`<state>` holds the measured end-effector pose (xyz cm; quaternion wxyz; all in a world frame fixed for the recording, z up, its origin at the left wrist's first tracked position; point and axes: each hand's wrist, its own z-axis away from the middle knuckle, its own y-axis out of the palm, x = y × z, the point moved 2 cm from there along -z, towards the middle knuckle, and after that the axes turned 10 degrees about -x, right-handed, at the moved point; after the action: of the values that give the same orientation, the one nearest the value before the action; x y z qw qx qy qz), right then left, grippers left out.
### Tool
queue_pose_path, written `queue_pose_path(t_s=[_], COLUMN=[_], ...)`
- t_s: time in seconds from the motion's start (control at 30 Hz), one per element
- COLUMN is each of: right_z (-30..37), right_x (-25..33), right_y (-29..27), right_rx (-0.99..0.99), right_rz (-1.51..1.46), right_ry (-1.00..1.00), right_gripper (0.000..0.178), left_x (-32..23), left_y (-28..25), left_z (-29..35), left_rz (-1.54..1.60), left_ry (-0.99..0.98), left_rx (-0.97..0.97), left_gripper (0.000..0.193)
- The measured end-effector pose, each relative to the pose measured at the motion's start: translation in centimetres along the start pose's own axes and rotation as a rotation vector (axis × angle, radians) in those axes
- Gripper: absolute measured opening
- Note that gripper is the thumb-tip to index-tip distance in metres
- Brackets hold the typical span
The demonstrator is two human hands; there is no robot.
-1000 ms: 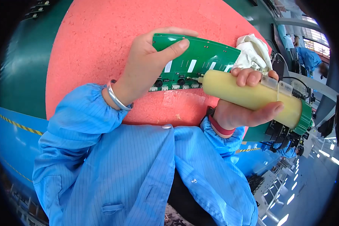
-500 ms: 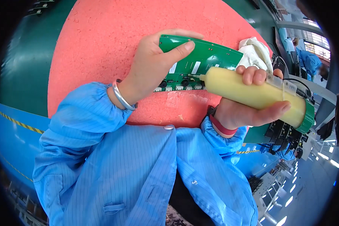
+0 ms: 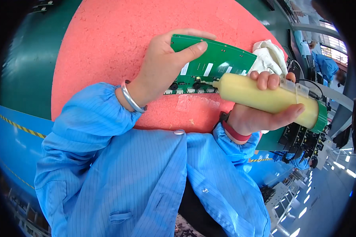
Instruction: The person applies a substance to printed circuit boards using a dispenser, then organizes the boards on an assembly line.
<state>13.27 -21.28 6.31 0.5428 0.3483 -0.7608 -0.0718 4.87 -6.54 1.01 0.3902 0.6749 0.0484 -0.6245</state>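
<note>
Left hand, shifted rightward, grips board; right hand grips bottle partly covering it.

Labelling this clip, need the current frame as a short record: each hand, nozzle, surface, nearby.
Left hand: left hand grips the green circuit board at its left end, thumb across its face
Right hand: right hand wrapped around a pale yellow tube with a green cap
Nozzle: points left, over the board's component row; contact unclear
Surface: pink pad below the board
Nearby: white cloth beyond the board's right end
</note>
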Motion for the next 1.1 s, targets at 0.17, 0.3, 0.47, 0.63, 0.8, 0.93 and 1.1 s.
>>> queue_pose_path(t_s=[0.17, 0.3, 0.47, 0.63, 0.8, 0.93, 1.1], right_z=[0.1, 0.3, 0.4, 0.3, 0.0, 0.3, 0.4], right_x=[0.0, -0.2, -0.1, -0.2, 0.2, 0.0, -0.2], right_y=[-0.3, -0.1, 0.0, -0.5, -0.2, 0.7, 0.3], right_rx=[0.032, 0.070, 0.039, 0.030, 0.020, 0.095, 0.130], right_rz=[-0.058, -0.027, 0.018, 0.022, -0.094, -0.051, -0.026], right_ry=[0.034, 0.031, -0.016, 0.003, 0.066, 0.059, 0.054], right_gripper=[0.058, 0.058, 0.058, 0.059, 0.060, 0.062, 0.063], left_x=[0.1, 0.2, 0.1, 0.2, 0.5, 1.0, 1.3], left_y=[0.3, 0.8, 0.7, 0.3, 0.7, 1.9, 2.6], left_z=[-0.2, -0.3, -0.4, -0.4, -0.5, -0.4, -0.3], left_rz=[0.011, 0.001, 0.006, 0.015, 0.004, 0.079, 0.064], left_ry=[-0.018, -0.010, -0.014, -0.023, 0.024, -0.006, -0.022], left_rx=[0.004, -0.004, -0.004, -0.003, -0.029, -0.022, -0.001], left_gripper=[0.024, 0.024, 0.024, 0.023, 0.022, 0.028, 0.038])
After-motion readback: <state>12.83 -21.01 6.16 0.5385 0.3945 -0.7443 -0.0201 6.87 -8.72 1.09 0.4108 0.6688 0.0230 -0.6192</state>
